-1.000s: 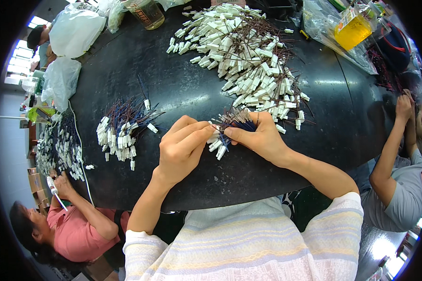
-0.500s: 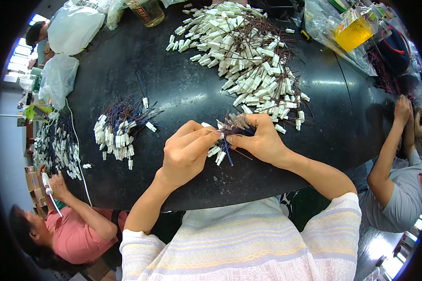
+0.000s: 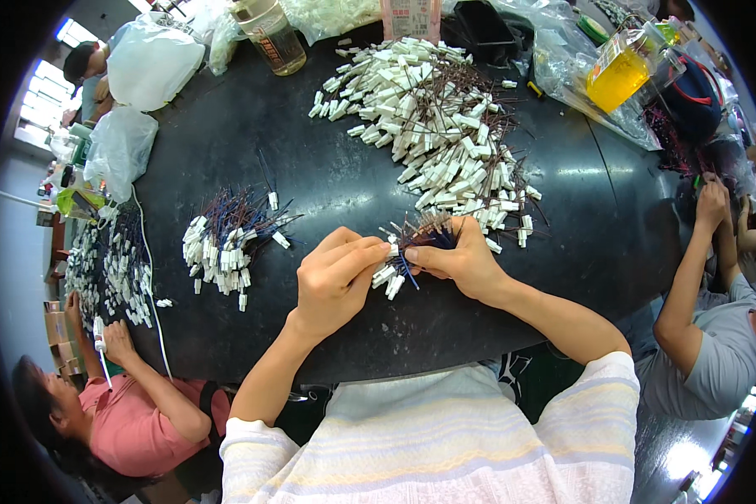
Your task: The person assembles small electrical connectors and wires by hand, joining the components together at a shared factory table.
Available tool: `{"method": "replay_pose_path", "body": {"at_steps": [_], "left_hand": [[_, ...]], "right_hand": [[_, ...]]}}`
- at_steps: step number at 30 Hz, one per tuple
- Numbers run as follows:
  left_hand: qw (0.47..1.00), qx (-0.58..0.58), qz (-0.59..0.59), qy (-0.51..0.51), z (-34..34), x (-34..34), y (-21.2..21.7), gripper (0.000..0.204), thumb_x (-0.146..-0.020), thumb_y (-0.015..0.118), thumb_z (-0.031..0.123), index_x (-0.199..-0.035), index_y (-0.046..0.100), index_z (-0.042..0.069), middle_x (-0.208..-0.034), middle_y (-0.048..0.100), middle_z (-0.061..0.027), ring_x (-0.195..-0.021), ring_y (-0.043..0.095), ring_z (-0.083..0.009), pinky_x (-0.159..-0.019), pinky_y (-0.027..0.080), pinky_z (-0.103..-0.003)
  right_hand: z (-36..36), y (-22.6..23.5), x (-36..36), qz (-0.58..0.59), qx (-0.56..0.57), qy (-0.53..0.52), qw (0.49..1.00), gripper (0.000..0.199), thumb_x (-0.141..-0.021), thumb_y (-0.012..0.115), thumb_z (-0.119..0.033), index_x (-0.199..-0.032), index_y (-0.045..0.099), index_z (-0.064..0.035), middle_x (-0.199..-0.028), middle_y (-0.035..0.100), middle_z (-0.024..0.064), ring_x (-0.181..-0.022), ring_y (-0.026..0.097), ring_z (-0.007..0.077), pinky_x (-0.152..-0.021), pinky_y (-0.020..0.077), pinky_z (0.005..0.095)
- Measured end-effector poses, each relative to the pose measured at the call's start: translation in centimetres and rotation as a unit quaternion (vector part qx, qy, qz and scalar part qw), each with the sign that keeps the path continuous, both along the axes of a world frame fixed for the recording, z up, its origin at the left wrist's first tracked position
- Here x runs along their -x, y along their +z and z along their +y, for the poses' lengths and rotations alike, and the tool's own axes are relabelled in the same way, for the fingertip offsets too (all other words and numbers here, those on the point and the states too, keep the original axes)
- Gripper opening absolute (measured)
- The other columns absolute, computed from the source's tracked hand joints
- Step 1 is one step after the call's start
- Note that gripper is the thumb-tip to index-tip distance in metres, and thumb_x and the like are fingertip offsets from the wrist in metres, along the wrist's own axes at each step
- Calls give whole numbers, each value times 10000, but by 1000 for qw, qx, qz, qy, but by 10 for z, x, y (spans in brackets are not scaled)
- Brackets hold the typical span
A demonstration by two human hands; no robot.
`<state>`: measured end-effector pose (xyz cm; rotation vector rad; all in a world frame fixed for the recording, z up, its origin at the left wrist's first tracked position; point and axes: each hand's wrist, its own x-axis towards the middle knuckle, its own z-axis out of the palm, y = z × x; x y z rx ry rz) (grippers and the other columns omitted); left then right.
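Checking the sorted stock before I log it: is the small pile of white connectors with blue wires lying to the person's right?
No, that small pile of white connectors with blue wires lies left of the left hand.

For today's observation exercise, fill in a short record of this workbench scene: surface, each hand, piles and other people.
Surface: dark round table
Left hand: pinches white connectors at the bundle's near end
Right hand: grips a bundle of wired connectors
Small pile: white connectors with blue and red wires, left of the hands
Large pile: white connectors with dark wires, beyond the hands
Other people: person in pink lower left, person in grey right
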<state>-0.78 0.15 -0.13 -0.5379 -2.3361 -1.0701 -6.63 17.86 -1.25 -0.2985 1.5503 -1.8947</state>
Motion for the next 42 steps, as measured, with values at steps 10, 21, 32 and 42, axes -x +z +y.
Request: {"method": "replay_pose_path", "body": {"at_steps": [10, 21, 32, 42], "left_hand": [[1000, 23, -8, -7, -6, -5, 1, 198, -620, 649, -101, -799, 639, -18, -765, 645, -116, -644, 579, -223, -560, 468, -273], [981, 20, -175, -78, -1, -3, 24, 774, -595, 774, 136, -1264, 408, 5, -1216, 479, -179, -1156, 443, -309, -970, 347, -369], [981, -25, -190, -18, 12, -3, 0, 646, -642, 589, -57, -1258, 398, -6, -1012, 543, -166, -890, 556, -313, -800, 438, -349], [824, -369, -428, -54, -23, -1, 0, 424, -778, 488, 40, -1189, 465, -61, -813, 556, -108, -711, 575, -216, -619, 466, -255]], "right_hand": [[1, -1, -4, 27, 14, -5, 1000, 75, -749, 661, -52, -795, 632, -1, -671, 603, 13, -561, 517, 41, -470, 382, 181], [0, -2, -3, 218, 31, 8, 975, 78, -736, 678, -12, -748, 604, 7, -656, 585, -5, -592, 497, 45, -509, 381, 207], [-3, 2, -1, 226, 10, 2, 974, 69, -794, 633, -49, -785, 603, 12, -649, 549, 3, -568, 468, 56, -512, 372, 214], [8, 18, 17, 12, 38, -14, 999, 160, -854, 583, -129, -887, 638, 18, -628, 549, 15, -445, 353, 24, -402, 228, 181]]}}
